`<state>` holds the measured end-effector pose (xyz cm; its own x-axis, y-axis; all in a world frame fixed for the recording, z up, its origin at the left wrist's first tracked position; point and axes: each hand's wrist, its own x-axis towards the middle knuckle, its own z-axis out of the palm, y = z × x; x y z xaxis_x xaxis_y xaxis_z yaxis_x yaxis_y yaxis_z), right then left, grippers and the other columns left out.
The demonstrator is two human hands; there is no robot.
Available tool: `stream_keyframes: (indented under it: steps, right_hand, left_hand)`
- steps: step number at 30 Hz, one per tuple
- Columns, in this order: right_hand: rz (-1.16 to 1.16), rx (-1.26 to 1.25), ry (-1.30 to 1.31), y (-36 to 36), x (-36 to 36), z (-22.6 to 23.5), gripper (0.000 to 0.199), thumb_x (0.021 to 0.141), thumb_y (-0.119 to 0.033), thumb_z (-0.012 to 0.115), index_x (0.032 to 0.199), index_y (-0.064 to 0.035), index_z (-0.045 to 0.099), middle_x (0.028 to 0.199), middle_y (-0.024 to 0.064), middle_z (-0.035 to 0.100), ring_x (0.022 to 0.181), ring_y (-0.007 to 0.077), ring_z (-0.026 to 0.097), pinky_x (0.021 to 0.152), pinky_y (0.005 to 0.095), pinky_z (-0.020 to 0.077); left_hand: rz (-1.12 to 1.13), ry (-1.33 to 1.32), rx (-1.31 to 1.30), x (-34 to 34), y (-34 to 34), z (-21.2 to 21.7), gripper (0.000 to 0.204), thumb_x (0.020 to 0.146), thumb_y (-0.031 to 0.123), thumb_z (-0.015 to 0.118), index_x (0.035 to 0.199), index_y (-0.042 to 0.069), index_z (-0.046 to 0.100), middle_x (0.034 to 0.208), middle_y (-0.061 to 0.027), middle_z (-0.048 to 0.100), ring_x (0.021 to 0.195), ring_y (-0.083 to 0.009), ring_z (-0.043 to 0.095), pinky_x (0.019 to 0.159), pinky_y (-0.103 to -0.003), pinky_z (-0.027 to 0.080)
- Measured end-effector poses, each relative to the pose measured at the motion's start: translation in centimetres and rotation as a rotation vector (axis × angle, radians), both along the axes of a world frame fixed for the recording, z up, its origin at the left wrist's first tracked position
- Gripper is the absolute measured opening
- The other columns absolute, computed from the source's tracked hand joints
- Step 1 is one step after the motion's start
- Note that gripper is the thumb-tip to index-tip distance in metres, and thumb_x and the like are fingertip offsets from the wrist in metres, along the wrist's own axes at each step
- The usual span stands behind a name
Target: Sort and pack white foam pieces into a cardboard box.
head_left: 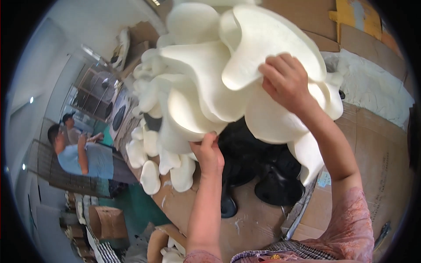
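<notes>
Black moulded pieces (263,171) lie on the cardboard-covered tabletop (381,149); two people (83,153) stand well left of it, beside boxes (107,221).

Both forearms come up from the lower edge bare, with no gloves, rings, watch or bracelet showing on the left hand (209,155) or the right hand (285,81). The right arm wears a short pink sleeve (346,228) of thin, lightly patterned cloth that ends above the elbow and hangs loose at its hem. At the bottom edge, between the two arms, a strip of checked fabric (285,252) in dark and pale squares shows across the chest, and a small bit of the same pink cloth (199,257) sits at the base of the left arm.
</notes>
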<state>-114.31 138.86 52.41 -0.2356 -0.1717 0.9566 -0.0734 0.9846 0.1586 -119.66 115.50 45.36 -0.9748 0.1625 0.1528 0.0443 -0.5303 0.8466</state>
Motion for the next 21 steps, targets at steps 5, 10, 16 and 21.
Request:
stream_keyframes:
  steps: [5,10,16,21]
  right_hand:
    - [0.208,0.055,-0.240,-10.6,5.9,-2.9,0.023,0.062,-0.012,0.057,0.083,-0.0045,0.055,0.079,0.0063,0.052,0.069,0.0193,0.050,0.057,0.0297,0.0386]
    - [0.457,0.002,-0.402,-22.8,10.4,-5.6,0.029,0.060,-0.008,0.061,0.088,-0.0033,0.056,0.086,0.0082,0.053,0.075,0.0206,0.051,0.062,0.0321,0.0388]
    - [0.740,0.016,-0.529,-37.3,15.8,-8.4,0.036,0.058,-0.010,0.064,0.093,-0.0030,0.059,0.092,0.0109,0.055,0.078,0.0250,0.052,0.066,0.0350,0.0404]
    - [1.141,0.114,-0.616,-50.9,19.8,-12.1,0.039,0.061,-0.011,0.060,0.098,-0.0022,0.058,0.098,0.0117,0.055,0.085,0.0254,0.052,0.070,0.0364,0.0419]
  left_hand:
    - [0.087,-0.175,0.017,8.4,-8.2,-3.4,0.065,0.067,-0.004,0.051,0.129,0.005,0.034,0.122,-0.0112,0.047,0.109,-0.0278,0.051,0.091,-0.043,0.047]
    - [0.244,-0.269,0.107,16.4,-20.7,-6.8,0.063,0.066,-0.004,0.053,0.126,0.006,0.038,0.116,-0.0085,0.050,0.103,-0.0228,0.053,0.084,-0.037,0.047]
    - [0.576,-0.331,0.173,29.6,-34.5,-8.6,0.059,0.066,-0.006,0.057,0.121,0.008,0.043,0.107,-0.0044,0.055,0.089,-0.0171,0.056,0.072,-0.029,0.048]
    - [1.030,-0.388,0.145,41.8,-45.7,-12.8,0.060,0.068,-0.004,0.058,0.124,0.008,0.041,0.109,-0.0078,0.054,0.094,-0.0210,0.057,0.077,-0.037,0.052]
